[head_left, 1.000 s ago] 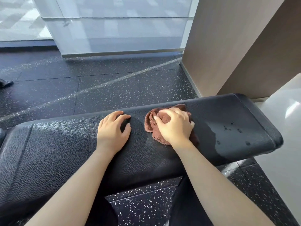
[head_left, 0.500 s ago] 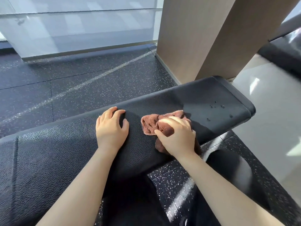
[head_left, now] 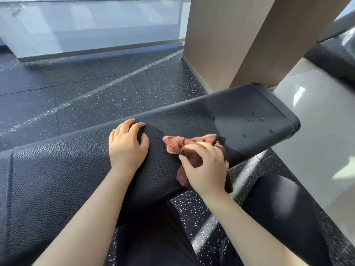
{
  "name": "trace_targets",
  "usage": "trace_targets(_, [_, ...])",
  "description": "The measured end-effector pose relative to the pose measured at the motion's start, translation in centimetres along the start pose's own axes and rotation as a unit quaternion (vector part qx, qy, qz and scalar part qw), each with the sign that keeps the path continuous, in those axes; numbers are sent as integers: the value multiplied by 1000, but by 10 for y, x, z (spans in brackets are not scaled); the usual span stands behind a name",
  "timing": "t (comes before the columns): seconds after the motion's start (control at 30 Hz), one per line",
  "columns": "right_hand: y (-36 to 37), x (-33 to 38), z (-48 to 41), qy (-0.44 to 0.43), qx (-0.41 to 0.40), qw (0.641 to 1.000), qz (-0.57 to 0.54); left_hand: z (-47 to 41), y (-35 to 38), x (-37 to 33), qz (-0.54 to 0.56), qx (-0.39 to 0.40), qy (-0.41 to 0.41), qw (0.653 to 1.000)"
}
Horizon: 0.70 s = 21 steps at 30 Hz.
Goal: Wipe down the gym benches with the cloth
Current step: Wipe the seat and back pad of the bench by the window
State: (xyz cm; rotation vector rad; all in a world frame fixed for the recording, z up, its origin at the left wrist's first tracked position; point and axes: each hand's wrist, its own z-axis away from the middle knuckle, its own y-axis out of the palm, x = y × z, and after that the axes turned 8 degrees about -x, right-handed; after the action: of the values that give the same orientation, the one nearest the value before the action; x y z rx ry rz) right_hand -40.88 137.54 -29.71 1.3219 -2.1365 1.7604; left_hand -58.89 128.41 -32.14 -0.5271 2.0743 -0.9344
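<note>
A black padded gym bench point(head_left: 57, 169) runs across the view from lower left to upper right. A crumpled brown cloth point(head_left: 178, 144) lies at the bench's near edge, and my right hand point(head_left: 206, 169) grips it, pressing it onto the pad. My left hand point(head_left: 126, 146) rests on the bench top just left of the cloth, fingers slightly bent, holding nothing. Several water droplets point(head_left: 255, 120) and a darker wet patch sit on the bench's right end.
A tan pillar point(head_left: 230, 45) stands right behind the bench's right end. Speckled black rubber floor point(head_left: 76, 83) lies beyond the bench, with a glass wall point(head_left: 86, 25) at the back. Pale tile floor point(head_left: 317, 131) lies to the right. My dark-trousered legs point(head_left: 278, 208) are under the bench's near edge.
My right hand has dragged the cloth from the middle of the pad toward the near edge. The left hand stays planted. The view has shifted right.
</note>
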Motion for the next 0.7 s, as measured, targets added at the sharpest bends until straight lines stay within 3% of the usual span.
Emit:
trace_targets(0.27, [8,8,-6,-68,13,997,-21,0,-6,-3,0,15,-3,1000])
trace_targets(0.53, [1,-45,-125,34,38,999,0,-5,3,-22,-42,30,-37,998])
trace_targets(0.7, [-3,-52,-142,10,69,998,0,-18,32,-73,-45,82,-19,995])
